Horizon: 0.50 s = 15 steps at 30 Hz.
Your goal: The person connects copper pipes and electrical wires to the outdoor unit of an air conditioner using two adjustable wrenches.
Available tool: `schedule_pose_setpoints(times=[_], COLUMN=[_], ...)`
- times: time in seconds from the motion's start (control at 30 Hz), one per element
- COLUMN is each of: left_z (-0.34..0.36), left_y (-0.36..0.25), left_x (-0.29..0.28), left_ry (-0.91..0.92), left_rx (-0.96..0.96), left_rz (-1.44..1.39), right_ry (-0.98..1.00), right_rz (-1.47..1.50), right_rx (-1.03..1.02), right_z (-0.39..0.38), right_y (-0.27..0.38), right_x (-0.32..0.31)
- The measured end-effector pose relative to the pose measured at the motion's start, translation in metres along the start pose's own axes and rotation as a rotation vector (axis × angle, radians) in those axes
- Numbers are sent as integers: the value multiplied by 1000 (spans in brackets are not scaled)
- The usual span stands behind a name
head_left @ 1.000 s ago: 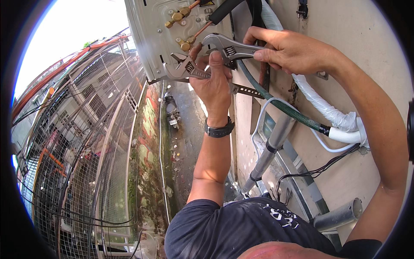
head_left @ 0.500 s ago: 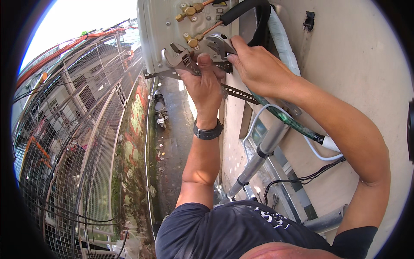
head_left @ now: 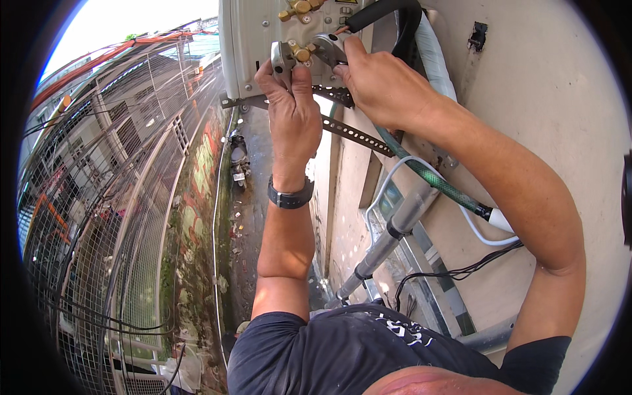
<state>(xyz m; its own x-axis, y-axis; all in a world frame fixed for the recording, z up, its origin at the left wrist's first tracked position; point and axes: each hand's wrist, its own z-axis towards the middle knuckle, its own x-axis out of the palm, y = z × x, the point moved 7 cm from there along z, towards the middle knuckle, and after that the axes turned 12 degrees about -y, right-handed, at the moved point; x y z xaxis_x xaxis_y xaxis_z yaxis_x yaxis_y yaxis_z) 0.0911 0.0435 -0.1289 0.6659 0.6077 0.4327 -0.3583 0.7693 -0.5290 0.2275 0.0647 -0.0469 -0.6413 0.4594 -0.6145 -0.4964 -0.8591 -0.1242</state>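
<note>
- Far L of the lower brass valve [head_left: 302, 54], wire mesh [head_left: 85, 276] ran behind a tangle of dark cables.
- Below & L of the valve, way down in the alley, stood a motorbike [head_left: 238, 159].
- Behind the valve was the beige casing [head_left: 245, 39] it was mounted on.
- Just L of the valve I had wrench no. 1 [head_left: 282, 56], head up next to the brass; couldn't tell if its jaws had bitten.
- Below the valve, slightly L, my L hand [head_left: 289, 108] was closed on that wrench, thumb & fingers pinched nr the head.
- Directly above the valve sat the upper brass valve [head_left: 303, 6].
- Just R of the valve was the 2nd wrench [head_left: 329, 47], head twd the brass; jaws partly hidden, couldn't tell what they gripped.
- Lower R of the valve: perforated bracket [head_left: 359, 136] slanted down.
- R of the valve, a bit lower, my R hand [head_left: 388, 85] was wrapped round the 2nd wrench.
- Further R & lower than the valve hung a green hose [head_left: 447, 189].
</note>
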Motion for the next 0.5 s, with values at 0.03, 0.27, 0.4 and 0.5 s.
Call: schedule_pose_setpoints(times=[0.03,0.27,0.4,0.5], left_z=[-2,-20,-8,4], left_y=[-3,-13,-25,-39], left_x=[-1,-14,-18,-14], left_ry=[9,181,208,276], left_rx=[-5,-273,104,-25], left_rz=[6,315,634,656], right_ry=[-22,-77,-41,56], right_rz=[5,-68,-82,-150], right_rx=[-24,-176,-159,-80], right_z=[0,1,4,10], right_y=[0,5,9,10], right_x=[-1,5,4,3])
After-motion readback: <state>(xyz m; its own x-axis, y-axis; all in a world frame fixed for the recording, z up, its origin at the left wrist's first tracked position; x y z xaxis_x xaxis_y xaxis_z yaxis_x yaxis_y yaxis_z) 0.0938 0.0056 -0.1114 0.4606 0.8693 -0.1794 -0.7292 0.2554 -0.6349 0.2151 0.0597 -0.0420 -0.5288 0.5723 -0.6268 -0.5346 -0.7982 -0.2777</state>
